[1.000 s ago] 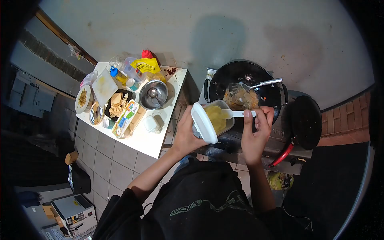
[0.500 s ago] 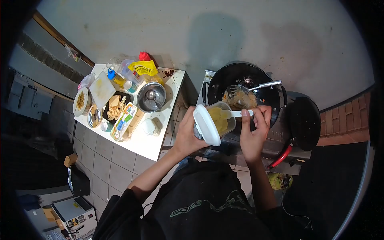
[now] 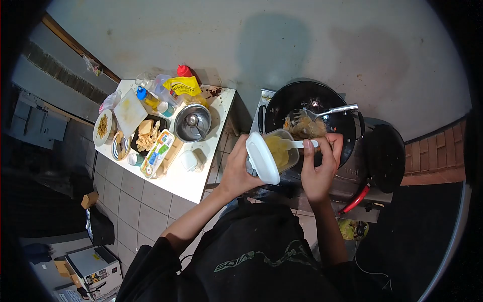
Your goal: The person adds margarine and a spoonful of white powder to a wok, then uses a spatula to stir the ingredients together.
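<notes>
My left hand (image 3: 238,168) is closed around a clear plastic container (image 3: 293,160) and its white lid (image 3: 262,158), which stands tilted up on the near side. Yellow contents (image 3: 278,151) show inside the container. Between the thumb and fingers of my right hand (image 3: 321,168) is the handle of a white spoon (image 3: 303,144); its bowl end reaches into the yellow contents. Just beyond both hands sits a black wok (image 3: 287,95) with pale, glossy food (image 3: 305,127) in it. A metal slotted spatula (image 3: 336,109) rests in the wok, its handle pointing right.
Right of the wok lies a black pan (image 3: 385,156) with a red handle (image 3: 354,199). On the left, a white table (image 3: 176,187) bears a steel bowl (image 3: 192,135) with a ladle, a cutting board (image 3: 130,111), a yellow pouch (image 3: 183,86) and a small white-lidded jar (image 3: 189,160).
The view has shifted slightly. Both hands keep their grip on the container and the spoon, staying over the wok's near edge with little movement.
</notes>
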A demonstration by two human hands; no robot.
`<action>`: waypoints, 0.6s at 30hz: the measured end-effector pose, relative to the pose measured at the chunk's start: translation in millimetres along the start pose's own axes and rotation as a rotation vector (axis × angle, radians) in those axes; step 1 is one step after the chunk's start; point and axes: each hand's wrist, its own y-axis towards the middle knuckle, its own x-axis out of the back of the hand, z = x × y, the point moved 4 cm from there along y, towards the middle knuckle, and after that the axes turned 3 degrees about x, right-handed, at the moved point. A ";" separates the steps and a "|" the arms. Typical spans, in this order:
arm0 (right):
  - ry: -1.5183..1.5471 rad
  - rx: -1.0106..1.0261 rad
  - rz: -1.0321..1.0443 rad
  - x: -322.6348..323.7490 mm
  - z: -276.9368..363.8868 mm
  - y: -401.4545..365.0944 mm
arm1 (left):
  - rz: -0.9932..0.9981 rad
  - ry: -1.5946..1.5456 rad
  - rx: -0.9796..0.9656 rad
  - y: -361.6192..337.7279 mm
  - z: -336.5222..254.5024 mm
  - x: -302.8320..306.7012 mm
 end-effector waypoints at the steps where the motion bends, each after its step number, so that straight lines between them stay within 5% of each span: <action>1: -0.002 -0.004 0.000 -0.8 -0.8 -1.0 | 0.004 0.026 -0.006 -0.2 0.5 0.1; 18: 0.029 -0.007 -0.031 -8.6 -3.4 -2.1 | 0.016 0.029 0.050 -2.4 10.6 2.4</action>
